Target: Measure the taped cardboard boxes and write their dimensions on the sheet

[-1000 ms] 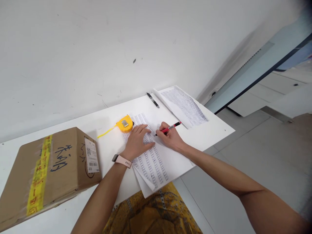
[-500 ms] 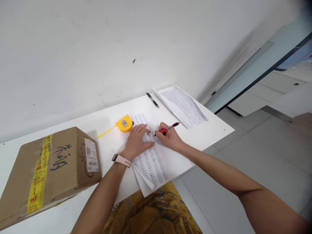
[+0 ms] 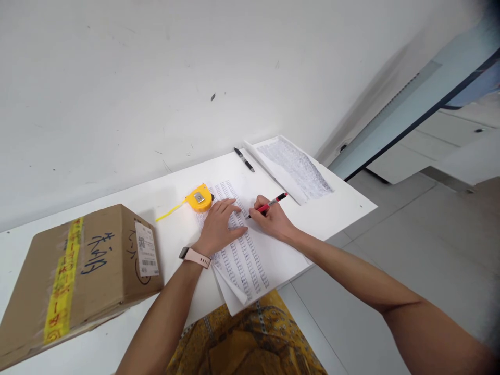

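Note:
Several columns of small blue handwriting cover a sheet of paper [image 3: 250, 263] lying on the white table. Its near left corner curls up over another sheet. My left hand [image 3: 221, 224] rests flat on the paper with its fingers spread. In my right hand [image 3: 272, 221] a red pen [image 3: 269, 204] is pinched, its tip down at the writing, just right of my left fingers. Beyond my left fingertips sits a yellow tape measure [image 3: 199, 198] at the paper's upper left edge, with a short length of yellow tape drawn out to the left.
A taped cardboard box [image 3: 97, 265] with a shipping label stands on the left. Near the wall lie a black pen [image 3: 244, 160] and a stack of densely written paper [image 3: 295, 166]. The table's right edge drops to a tiled floor [image 3: 390, 250].
The red pen's tip has shifted very slightly on the paper. My left hand stays in place, and the view has moved a little.

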A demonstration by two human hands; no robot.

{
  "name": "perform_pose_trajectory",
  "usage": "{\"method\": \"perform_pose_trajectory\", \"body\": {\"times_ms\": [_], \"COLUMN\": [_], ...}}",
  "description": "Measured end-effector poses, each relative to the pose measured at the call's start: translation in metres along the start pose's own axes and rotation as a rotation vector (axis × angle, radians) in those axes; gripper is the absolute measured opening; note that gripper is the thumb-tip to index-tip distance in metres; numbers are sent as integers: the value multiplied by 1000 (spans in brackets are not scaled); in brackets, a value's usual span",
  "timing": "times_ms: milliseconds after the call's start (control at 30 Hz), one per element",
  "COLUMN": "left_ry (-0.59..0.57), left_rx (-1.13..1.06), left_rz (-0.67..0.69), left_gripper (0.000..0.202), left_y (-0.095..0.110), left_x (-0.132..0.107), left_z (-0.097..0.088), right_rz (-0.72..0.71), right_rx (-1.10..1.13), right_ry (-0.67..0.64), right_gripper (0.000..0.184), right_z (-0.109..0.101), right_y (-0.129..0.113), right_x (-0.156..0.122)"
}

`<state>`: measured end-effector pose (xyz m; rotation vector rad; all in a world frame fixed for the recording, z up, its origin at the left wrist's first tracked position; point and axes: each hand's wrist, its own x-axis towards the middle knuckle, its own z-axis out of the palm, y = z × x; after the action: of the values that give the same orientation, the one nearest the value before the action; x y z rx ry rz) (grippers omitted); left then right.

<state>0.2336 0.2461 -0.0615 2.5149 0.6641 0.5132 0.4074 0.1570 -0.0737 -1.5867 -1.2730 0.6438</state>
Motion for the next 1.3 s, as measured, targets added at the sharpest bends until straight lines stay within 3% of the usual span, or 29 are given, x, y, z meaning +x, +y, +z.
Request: {"method": "perform_pose_trajectory", "body": {"times_ms": [1300], "left_ry": [-6], "left_rx": [-9], "left_rz": [-19], "left_gripper": [37], "left_y": [1], "left_x": [-1], "left_z": [-1], "right_rz": [29], "right_rx": [-60], "right_ry": [55], "right_gripper": [24], "right_z": [-2], "right_y": [-8], "right_x": [0]}}
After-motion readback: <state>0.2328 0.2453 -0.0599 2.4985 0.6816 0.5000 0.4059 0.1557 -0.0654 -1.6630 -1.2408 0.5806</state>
